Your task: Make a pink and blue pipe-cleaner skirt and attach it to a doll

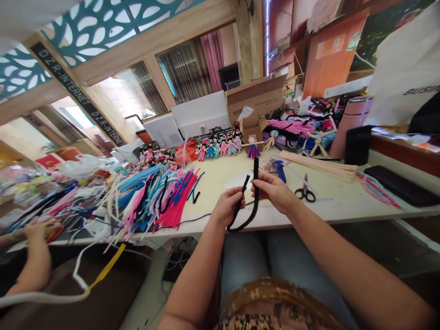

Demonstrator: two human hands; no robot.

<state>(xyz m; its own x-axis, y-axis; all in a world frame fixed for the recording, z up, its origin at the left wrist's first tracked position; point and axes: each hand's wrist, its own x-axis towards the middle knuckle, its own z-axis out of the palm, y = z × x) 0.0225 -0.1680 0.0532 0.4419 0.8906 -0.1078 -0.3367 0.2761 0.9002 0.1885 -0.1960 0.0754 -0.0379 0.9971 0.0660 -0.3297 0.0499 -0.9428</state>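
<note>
A fuzzy black pipe cleaner (pixel 255 207) hangs in a U-shaped loop between my two hands, over the table's front edge. My left hand (pixel 229 204) pinches one side of it, with a short end sticking up above the fingers. On the other side, my right hand (pixel 273 190) pinches it below its upper end, between thumb and fingertips. Just beyond that end stands a small doll (pixel 253 147) in a blue and red striped skirt. Black-handled scissors (pixel 305 191) lie to the right of my right hand, and a blue glue gun (pixel 280 170) lies behind it.
Bundles of coloured pipe cleaners (pixel 161 192) cover the table's left side. Several finished dolls (pixel 220 145) stand at the back near a cardboard box (pixel 256 98). Pale strips (pixel 319 166), a pink flask (pixel 350 126) and a black case (pixel 400 185) lie right. A co-worker's hand (pixel 39 228) is far left.
</note>
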